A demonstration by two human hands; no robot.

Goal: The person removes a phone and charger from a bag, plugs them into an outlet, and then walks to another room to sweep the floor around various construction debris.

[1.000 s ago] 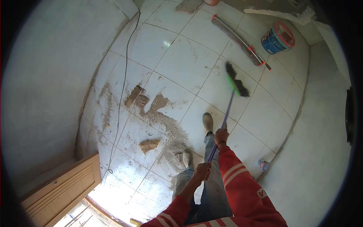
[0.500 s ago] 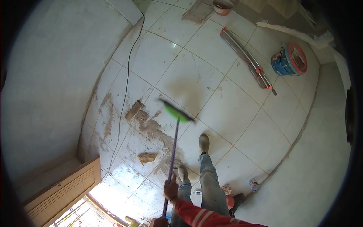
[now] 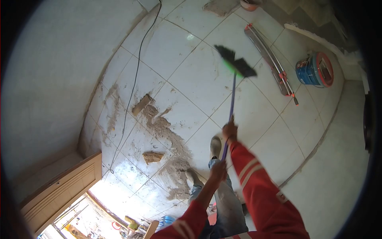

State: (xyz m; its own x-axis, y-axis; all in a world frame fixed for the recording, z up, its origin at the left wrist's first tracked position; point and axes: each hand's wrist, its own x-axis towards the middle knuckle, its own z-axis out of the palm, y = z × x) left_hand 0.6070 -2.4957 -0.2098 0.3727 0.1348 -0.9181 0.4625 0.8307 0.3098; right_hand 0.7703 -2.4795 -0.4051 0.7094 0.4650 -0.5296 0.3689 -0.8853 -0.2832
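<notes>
Both my hands are closed round the purple handle of a broom (image 3: 233,93). My right hand (image 3: 229,131) grips it higher up, nearer the head, and my left hand (image 3: 218,171) holds the lower end in front of my legs. The broom's green head carries dark bristles that fan out to both sides, over the white tiles left of a tile cutter (image 3: 272,61). To the left, a strip of grey-brown debris (image 3: 161,129) runs down the floor toward my left boot (image 3: 193,176).
A flat brownish block (image 3: 141,104) and a yellowish broken chunk (image 3: 153,157) lie by the debris. A black cable (image 3: 137,71) crosses the tiles along the left wall. At right stands a blue bucket (image 3: 306,71). A wooden door (image 3: 63,193) is at lower left, beside a bright opening.
The broom has swung up and to the right, from beside the debris to near the tile cutter. Both hands moved right with it, and my left hand has come fully into view.
</notes>
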